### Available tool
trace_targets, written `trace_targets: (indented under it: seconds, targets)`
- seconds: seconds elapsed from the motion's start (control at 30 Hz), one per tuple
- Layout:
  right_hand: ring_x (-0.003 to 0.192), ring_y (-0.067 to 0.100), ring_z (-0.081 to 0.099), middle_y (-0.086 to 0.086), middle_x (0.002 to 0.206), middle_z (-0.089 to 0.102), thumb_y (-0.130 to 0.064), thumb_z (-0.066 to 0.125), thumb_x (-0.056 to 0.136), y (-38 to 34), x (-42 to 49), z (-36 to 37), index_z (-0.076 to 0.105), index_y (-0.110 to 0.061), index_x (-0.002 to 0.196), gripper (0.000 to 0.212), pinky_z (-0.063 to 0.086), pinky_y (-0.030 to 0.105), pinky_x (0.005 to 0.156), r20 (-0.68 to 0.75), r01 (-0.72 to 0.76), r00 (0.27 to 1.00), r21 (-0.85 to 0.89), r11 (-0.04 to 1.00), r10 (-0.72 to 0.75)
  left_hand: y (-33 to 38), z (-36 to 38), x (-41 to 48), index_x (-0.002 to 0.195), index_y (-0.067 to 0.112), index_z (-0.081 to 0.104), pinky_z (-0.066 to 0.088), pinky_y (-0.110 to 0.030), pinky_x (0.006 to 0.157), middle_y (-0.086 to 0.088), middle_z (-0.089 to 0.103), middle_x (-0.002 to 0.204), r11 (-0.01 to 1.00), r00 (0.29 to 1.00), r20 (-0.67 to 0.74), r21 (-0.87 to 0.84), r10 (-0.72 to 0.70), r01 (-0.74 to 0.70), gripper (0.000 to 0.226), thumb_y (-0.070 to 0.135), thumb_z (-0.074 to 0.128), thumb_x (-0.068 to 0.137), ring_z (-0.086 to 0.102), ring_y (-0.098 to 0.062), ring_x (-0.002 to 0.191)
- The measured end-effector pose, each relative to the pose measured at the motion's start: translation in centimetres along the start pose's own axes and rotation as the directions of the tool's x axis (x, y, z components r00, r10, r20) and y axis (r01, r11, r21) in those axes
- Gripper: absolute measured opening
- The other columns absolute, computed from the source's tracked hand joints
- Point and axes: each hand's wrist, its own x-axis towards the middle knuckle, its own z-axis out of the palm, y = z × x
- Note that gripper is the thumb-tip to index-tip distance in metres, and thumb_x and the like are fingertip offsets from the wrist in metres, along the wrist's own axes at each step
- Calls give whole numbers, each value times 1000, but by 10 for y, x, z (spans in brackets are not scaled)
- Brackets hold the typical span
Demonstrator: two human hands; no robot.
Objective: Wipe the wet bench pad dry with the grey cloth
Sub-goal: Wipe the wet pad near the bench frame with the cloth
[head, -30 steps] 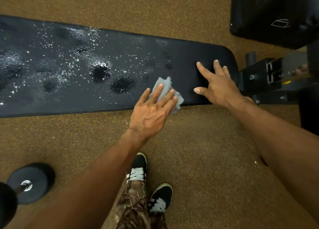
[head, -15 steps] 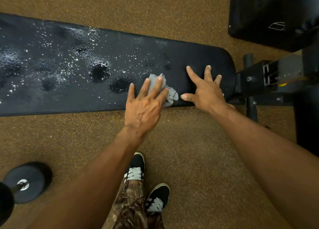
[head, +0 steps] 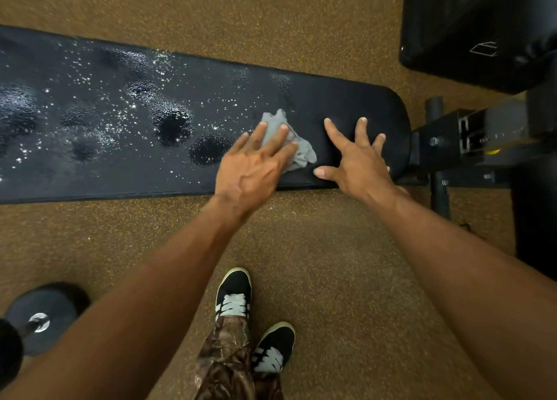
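Note:
The long black bench pad runs across the view, covered in water drops and dark wet patches on its left and middle. The right end looks dry. A crumpled grey cloth lies on the pad near its front edge. My left hand presses flat on the cloth, fingers spread over it. My right hand rests open on the dry right end of the pad, just right of the cloth, holding nothing.
A black dumbbell lies on the brown speckled floor at the lower left. The bench's black metal frame and another black pad stand at the right. My two shoes are below the bench.
My left hand has slid the cloth leftward along the pad toward the wet patches. My right hand has moved left with it, staying flat on the dry end.

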Motion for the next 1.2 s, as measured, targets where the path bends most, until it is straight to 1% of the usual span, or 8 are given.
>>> trace_targets:
  seconds: [0.13, 0.3, 0.47, 0.67, 0.77, 0.87, 1.07, 1.2]
  targets:
    - [146, 43, -21, -1, 163, -23, -44, 70, 87, 2, 0, -1, 6, -59, 148, 90, 11, 78, 105, 6, 4, 1000, -1, 1000, -4, -4, -12, 38, 158, 28, 25, 40, -45, 111, 3, 17, 168, 989, 987, -91, -68, -134, 128, 47, 27, 29, 112, 20, -32, 153]
    - [146, 43, -21, -1, 163, -24, -45, 70, 86, 2, 2, -1, 6, -59, 148, 90, 12, 78, 106, -1, 10, 1000, -13, 1000, -10, 12, -7, 60, 151, 24, 40, 15, -50, 123, -3, 35, 162, 996, 993, -102, -70, -65, 58, 41, 28, 31, 111, 20, -36, 153]
    - [146, 45, -20, 1, 162, -24, -46, 68, 87, 2, 0, -1, 4, -58, 149, 90, 13, 78, 106, 15, 16, 1000, -34, 999, -15, -13, -4, 32, 153, 31, 36, 10, -47, 124, 6, 31, 164, 997, 993, -90, 28, 79, -77, 42, 34, 28, 112, 17, -27, 154]
    - [146, 46, -19, 1, 162, -23, -47, 69, 87, 2, 1, 0, 3, -58, 149, 91, 15, 80, 104, 13, 17, 1000, -48, 999, -16, -7, -10, 59, 144, 22, 47, 25, -46, 121, -3, 39, 160, 995, 987, -156, -89, -49, 35, 36, 24, 35, 110, 25, -33, 152]
    - [146, 44, -20, 0, 162, -25, -47, 68, 87, 3, 0, 0, 2, -59, 148, 91, 14, 79, 104, 19, 11, 1000, -45, 999, -10, -10, 2, 42, 140, 22, 53, 30, -45, 119, -3, 48, 153, 993, 978, -184, -55, 97, -108, 34, 22, 47, 107, 33, -32, 149]
    - [145, 45, -20, 1, 162, -26, -47, 67, 87, 3, 2, 1, 0, -59, 148, 91, 14, 80, 103, 30, 22, 999, -51, 998, -21, -35, -5, 33, 152, 30, 37, 17, -39, 124, 4, 29, 164, 983, 980, -76, 11, 184, -184, 42, 24, 34, 111, 17, -25, 155]
    - [145, 46, -21, -1, 161, -26, -50, 67, 87, 4, 3, 0, -1, -60, 147, 91, 15, 81, 103, 25, 25, 999, -51, 998, -24, -28, -18, 71, 146, 22, 46, 49, -51, 102, 2, 36, 161, 986, 992, -129, -163, 15, -36, 38, 21, 34, 110, 25, -27, 152]
    - [145, 45, -21, -1, 161, -27, -50, 66, 88, 4, 4, 1, -2, -59, 148, 91, 14, 80, 104, 31, 22, 999, -59, 998, -20, -26, 4, 55, 129, 13, 63, 53, -51, 96, -8, 59, 143, 956, 940, -258, -129, 224, -263, 31, 15, 53, 99, 51, -37, 136]
